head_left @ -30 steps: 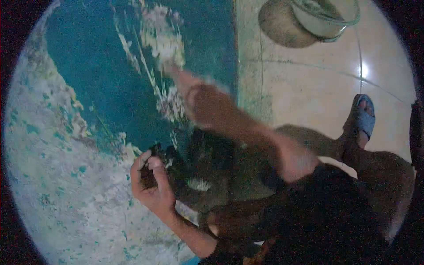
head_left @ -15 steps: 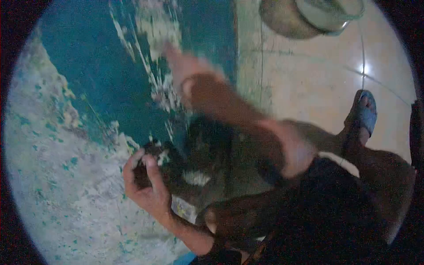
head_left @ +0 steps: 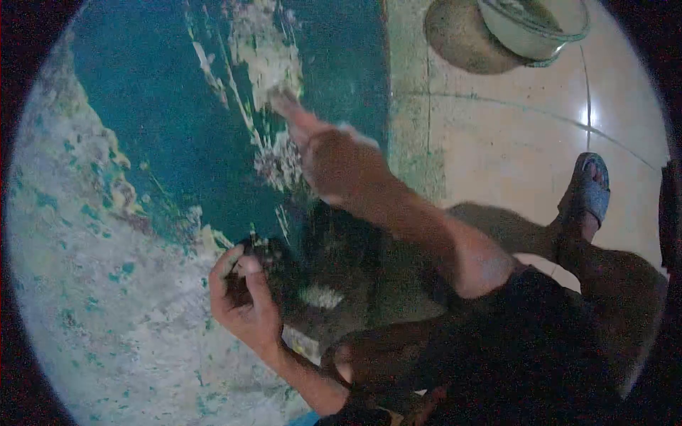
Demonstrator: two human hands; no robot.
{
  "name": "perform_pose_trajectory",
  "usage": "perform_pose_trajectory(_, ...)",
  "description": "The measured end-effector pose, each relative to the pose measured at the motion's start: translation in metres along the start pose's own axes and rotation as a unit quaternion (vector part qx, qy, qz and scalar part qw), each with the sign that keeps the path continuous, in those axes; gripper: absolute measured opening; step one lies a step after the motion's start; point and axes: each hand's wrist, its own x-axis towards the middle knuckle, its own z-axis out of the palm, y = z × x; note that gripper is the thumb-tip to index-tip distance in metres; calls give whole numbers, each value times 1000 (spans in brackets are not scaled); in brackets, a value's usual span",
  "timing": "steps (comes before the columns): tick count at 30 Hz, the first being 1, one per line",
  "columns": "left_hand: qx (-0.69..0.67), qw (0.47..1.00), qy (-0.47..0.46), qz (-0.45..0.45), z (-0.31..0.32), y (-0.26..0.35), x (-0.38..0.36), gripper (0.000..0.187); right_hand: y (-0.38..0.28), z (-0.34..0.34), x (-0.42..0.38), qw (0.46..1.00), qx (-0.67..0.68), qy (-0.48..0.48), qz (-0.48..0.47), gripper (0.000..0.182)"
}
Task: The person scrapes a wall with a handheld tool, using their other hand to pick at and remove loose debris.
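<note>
A teal painted wall (head_left: 156, 106) fills the left, with paint stripped to pale plaster (head_left: 92, 305) low down and in a patch (head_left: 266, 57) higher up. My right hand (head_left: 337, 163) is motion-blurred and closed like a fist against the wall. A pale narrow tool (head_left: 288, 106) sticks out of it up to the stripped patch; its shape is too blurred to tell. Lower down, my left hand (head_left: 245, 302) curls around a small dark object (head_left: 266, 255) held at the edge of the remaining paint.
A pale bowl (head_left: 533, 25) stands on the glossy tiled floor (head_left: 511, 135) at the top right. My foot in a blue sandal (head_left: 590, 192) rests on the floor at the right. My dark-clothed knees (head_left: 497, 341) fill the lower right.
My right hand has swept up and then back down and to the right along the stripped patch. The left hand has stayed in about the same place with the dark object.
</note>
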Motion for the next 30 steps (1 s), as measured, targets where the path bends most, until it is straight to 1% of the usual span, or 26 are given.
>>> perform_pose_trajectory(1, 37, 998, 14, 59, 3, 0, 5, 24, -6, -6, 4, 1000, -28, -6, 3, 51)
perform_pose_trajectory(2, 11, 999, 5, 36, 5, 1, 6, 25, -8, -11, 8, 998, -56, -12, 5, 51)
perform_pose_trajectory(3, -9, 1000, -4, 3, 8, 8, 6, 25, 15, -10, 34, 997, -52, 17, -47, 50)
perform_pose_trajectory(4, -29, 999, -7, -27, 8, 11, 2, 26, 19, -5, 32, 996, -48, 32, -63, 50)
perform_pose_trajectory(5, -8, 1000, 5, -28, 7, 9, 0, 27, 22, 1, 29, 995, -44, 47, -79, 50)
perform_pose_trajectory(7, -1, 1000, 13, -6, 2, 3, 2, 26, -11, 19, -16, 995, -49, 67, -54, 52)
perform_pose_trajectory(10, 23, 1000, 13, 18, 5, 6, 11, 26, 5, 32, -11, 995, 9, 55, -83, 58)
perform_pose_trajectory(11, 41, 999, 8, 13, 2, 7, 6, 26, 21, 21, 2, 983, 166, 15, -79, 58)
perform_pose_trajectory(13, 19, 999, 6, -26, -5, 6, -8, 26, -13, 0, -10, 985, 173, -14, 8, 57)
perform_pose_trajectory(14, -7, 1000, 10, -27, -3, 6, -2, 26, -30, -11, -15, 983, 175, -28, 52, 57)
perform_pose_trajectory(15, 20, 999, 29, -9, 0, 5, 3, 27, -30, 0, -21, 998, 60, -19, 29, 59)
perform_pose_trajectory(17, 12, 1000, 25, 12, 6, 4, 11, 27, -15, 5, -12, 999, 0, -11, 32, 58)
perform_pose_trajectory(18, 22, 1000, 18, 8, 4, 6, 7, 27, -11, 6, -7, 999, -30, -7, 34, 57)
perform_pose_trajectory(20, 3, 1000, 20, -23, 9, 9, 0, 28, 2, -1, 31, 999, 31, 19, 4, 56)
perform_pose_trajectory(21, -7, 999, 23, -31, 8, 12, 0, 28, -11, 0, 16, 999, 13, -18, 46, 57)
perform_pose_trajectory(22, 1, 1000, 21, -21, 6, 11, 3, 28, -29, -4, 0, 996, -15, -50, 75, 59)
perform_pose_trajectory(24, 2, 1000, 20, 3, 3, 0, 3, 28, -33, -6, 6, 998, -57, -3, 27, 57)
perform_pose_trajectory(25, -15, 1000, 11, -14, 3, 2, 4, 28, -26, 4, 12, 996, -57, 64, -35, 53)
perform_pose_trajectory(26, -12, 1000, 14, -21, 4, 4, 1, 28, -14, 8, 7, 998, -30, 44, -22, 55)
perform_pose_trajectory(28, 3, 999, 22, -36, 8, 13, 2, 28, -10, 4, 4, 1000, 22, 6, 7, 58)
perform_pose_trajectory(29, 7, 998, 31, -50, 5, 9, -1, 29, -17, 9, -3, 1000, -24, 11, 12, 59)
perform_pose_trajectory(30, 3, 999, 32, -38, 5, 8, 1, 28, -25, 7, -2, 996, -80, 23, 3, 61)
